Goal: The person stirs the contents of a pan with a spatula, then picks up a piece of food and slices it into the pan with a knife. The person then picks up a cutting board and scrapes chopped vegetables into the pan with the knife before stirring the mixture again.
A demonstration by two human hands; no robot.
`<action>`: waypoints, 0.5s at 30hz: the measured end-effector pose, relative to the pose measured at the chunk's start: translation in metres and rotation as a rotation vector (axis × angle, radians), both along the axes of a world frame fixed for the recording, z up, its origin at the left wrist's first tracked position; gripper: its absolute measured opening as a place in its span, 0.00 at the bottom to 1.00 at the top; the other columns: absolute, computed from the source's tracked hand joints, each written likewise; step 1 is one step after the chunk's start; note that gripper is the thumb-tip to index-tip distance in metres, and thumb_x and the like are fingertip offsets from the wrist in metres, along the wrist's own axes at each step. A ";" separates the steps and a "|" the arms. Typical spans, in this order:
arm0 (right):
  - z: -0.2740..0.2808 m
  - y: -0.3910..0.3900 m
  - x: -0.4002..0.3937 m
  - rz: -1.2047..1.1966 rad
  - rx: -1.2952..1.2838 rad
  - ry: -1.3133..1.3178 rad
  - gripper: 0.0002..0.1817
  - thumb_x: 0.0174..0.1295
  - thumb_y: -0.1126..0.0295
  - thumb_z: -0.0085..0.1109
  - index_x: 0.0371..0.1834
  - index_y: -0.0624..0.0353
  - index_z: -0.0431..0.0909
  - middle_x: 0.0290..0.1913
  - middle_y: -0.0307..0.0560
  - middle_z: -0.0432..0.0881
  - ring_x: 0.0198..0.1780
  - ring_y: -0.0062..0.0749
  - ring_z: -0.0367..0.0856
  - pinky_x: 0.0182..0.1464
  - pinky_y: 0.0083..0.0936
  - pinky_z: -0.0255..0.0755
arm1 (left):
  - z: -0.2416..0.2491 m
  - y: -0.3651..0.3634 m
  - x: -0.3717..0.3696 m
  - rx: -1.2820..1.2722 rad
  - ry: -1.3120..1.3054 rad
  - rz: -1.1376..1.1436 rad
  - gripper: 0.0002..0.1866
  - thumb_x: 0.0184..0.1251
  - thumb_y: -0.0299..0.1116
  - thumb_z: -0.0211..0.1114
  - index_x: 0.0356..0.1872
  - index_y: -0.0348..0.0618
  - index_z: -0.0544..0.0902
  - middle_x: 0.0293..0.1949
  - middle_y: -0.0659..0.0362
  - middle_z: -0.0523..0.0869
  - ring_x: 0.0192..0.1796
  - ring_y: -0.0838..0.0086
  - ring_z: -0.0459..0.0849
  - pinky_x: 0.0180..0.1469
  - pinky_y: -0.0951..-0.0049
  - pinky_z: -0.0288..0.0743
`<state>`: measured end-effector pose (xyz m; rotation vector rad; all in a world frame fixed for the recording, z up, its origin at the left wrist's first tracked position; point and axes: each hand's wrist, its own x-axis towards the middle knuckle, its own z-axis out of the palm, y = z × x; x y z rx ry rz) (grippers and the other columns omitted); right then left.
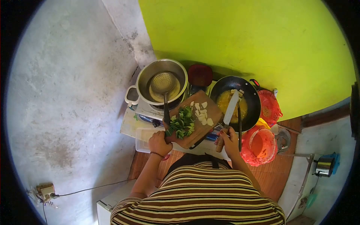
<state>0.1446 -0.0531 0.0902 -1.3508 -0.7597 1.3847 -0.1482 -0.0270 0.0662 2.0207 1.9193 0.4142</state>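
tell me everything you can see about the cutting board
The cutting board is a brown rectangle that looks wooden, held tilted over the stove area, its far corner toward the black wok. The left hand grips its near end. Chopped greens sit in a pile on the near part and pale slices lie farther up. The right hand holds a knife with its blade over the wok, beside the board's right edge.

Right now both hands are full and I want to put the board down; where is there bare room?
The white counter strip left of the steel pot is bare. The black wok, stove and orange bags crowd the rest.
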 end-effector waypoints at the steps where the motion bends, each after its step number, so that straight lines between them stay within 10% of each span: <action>1: -0.002 0.000 0.006 0.015 0.010 -0.072 0.14 0.65 0.70 0.51 0.51 0.62 0.67 0.32 0.44 0.77 0.24 0.23 0.76 0.28 0.20 0.73 | 0.002 0.002 0.004 -0.010 0.003 0.002 0.15 0.35 0.35 0.64 0.27 0.41 0.75 0.30 0.52 0.78 0.39 0.55 0.78 0.40 0.58 0.72; 6: 0.020 -0.006 0.022 0.152 0.034 -0.531 0.22 0.64 0.70 0.52 0.61 0.60 0.63 0.26 0.44 0.76 0.22 0.26 0.75 0.27 0.24 0.70 | 0.009 0.015 0.026 -0.021 -0.031 0.006 0.15 0.36 0.35 0.64 0.28 0.40 0.76 0.32 0.51 0.80 0.40 0.55 0.79 0.42 0.58 0.74; 12: 0.051 -0.008 0.024 0.387 0.145 -0.829 0.27 0.61 0.71 0.51 0.66 0.52 0.59 0.31 0.56 0.79 0.32 0.52 0.79 0.35 0.38 0.71 | -0.001 0.035 0.048 -0.041 -0.021 -0.003 0.14 0.37 0.36 0.64 0.28 0.41 0.77 0.30 0.51 0.81 0.39 0.54 0.80 0.39 0.58 0.75; 15: 0.032 -0.008 0.033 0.447 0.174 -0.878 0.28 0.62 0.72 0.52 0.67 0.52 0.60 0.31 0.53 0.79 0.30 0.40 0.78 0.35 0.27 0.70 | -0.001 0.045 0.054 -0.086 -0.002 -0.033 0.15 0.39 0.37 0.65 0.29 0.40 0.77 0.32 0.51 0.81 0.39 0.54 0.80 0.38 0.59 0.74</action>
